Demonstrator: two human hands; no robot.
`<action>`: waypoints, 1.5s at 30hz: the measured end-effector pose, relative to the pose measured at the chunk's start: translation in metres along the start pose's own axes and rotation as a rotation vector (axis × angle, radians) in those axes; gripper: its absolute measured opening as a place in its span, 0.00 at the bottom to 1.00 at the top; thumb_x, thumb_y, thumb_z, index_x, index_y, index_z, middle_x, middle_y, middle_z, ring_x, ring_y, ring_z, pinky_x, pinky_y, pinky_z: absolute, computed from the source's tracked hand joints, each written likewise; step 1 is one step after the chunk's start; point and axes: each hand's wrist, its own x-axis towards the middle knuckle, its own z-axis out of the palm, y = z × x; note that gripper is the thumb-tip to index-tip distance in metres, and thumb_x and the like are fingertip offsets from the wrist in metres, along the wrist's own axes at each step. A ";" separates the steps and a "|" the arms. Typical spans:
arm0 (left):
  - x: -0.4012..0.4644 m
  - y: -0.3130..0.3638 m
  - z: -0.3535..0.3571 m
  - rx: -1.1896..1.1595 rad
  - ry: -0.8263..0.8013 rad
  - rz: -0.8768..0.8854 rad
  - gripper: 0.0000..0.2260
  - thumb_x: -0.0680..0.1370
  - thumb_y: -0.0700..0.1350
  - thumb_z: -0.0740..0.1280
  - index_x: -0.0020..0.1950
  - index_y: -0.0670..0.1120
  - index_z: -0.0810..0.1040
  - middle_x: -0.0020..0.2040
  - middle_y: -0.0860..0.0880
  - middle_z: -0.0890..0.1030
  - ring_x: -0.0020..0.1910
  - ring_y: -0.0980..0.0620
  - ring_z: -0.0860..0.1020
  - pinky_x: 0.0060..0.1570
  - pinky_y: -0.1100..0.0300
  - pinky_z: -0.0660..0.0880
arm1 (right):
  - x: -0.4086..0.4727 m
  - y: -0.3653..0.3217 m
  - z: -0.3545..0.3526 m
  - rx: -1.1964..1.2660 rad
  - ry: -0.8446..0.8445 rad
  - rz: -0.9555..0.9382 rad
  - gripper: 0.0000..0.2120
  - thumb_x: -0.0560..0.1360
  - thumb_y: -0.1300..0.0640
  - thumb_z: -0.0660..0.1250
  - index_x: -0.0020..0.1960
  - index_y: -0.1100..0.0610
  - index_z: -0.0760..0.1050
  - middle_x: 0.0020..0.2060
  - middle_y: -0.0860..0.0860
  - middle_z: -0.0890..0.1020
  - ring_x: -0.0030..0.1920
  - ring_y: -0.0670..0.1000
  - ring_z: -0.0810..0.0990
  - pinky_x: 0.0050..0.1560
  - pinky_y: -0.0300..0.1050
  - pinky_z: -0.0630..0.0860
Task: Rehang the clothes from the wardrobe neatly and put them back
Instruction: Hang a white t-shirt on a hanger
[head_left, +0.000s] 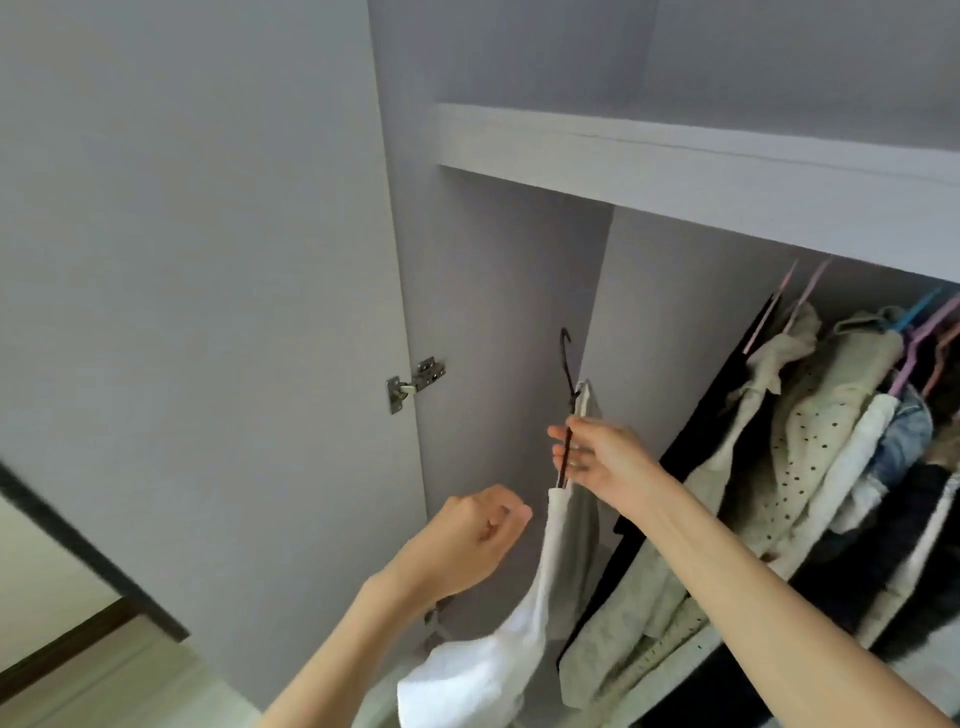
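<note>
Clothes: a white garment (524, 618) hangs on a black hanger (567, 405) that the right hand (597, 457) grips, inside the open wardrobe (675, 166). The left hand (478, 535) is curled beside the cloth and holds nothing. More clothes (810, 447) hang to the right. No writing shows anywhere.

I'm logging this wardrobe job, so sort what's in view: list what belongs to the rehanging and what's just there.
Part of the job:
- black hanger, gripped by the right hand
- white garment draped on that hanger
- left hand, curled, holding nothing
- hung clothes on coloured hangers

Just there:
- wardrobe door
- door hinge
- upper shelf
</note>
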 end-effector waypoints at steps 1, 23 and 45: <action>-0.010 -0.008 -0.002 -0.002 0.002 -0.048 0.10 0.81 0.51 0.56 0.49 0.50 0.75 0.34 0.58 0.74 0.34 0.59 0.72 0.43 0.62 0.71 | -0.003 0.009 0.001 -0.045 -0.009 0.009 0.04 0.78 0.65 0.60 0.47 0.63 0.73 0.39 0.57 0.78 0.33 0.51 0.73 0.35 0.43 0.74; -0.273 -0.109 -0.051 0.458 0.551 -0.251 0.21 0.80 0.60 0.45 0.54 0.51 0.72 0.42 0.53 0.77 0.45 0.52 0.75 0.49 0.55 0.71 | -0.155 0.139 0.116 -1.289 -0.175 -0.782 0.20 0.68 0.35 0.66 0.27 0.48 0.71 0.22 0.43 0.74 0.29 0.43 0.73 0.31 0.37 0.64; -0.522 -0.014 -0.039 0.714 1.311 -1.184 0.21 0.79 0.60 0.52 0.37 0.48 0.73 0.29 0.55 0.74 0.30 0.51 0.74 0.37 0.55 0.67 | -0.224 0.290 0.325 -0.768 -1.241 -1.443 0.24 0.75 0.41 0.56 0.36 0.57 0.80 0.33 0.49 0.81 0.37 0.52 0.79 0.43 0.43 0.68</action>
